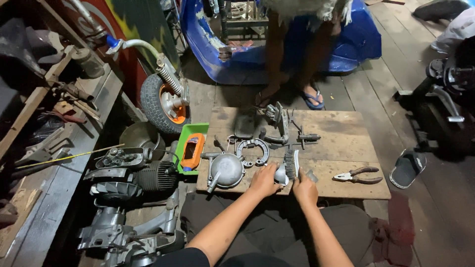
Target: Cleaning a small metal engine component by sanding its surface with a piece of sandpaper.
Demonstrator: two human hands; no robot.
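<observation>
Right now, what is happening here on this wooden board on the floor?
A person sits on the floor at a low wooden board covered with metal engine parts. The left hand holds a small rounded grey metal part, and the right hand holds a wire brush against it. A round grey metal cover lies to the left, and red-handled pliers lie to the right, untouched. Another person in blue sandals stands beyond the board.
</observation>
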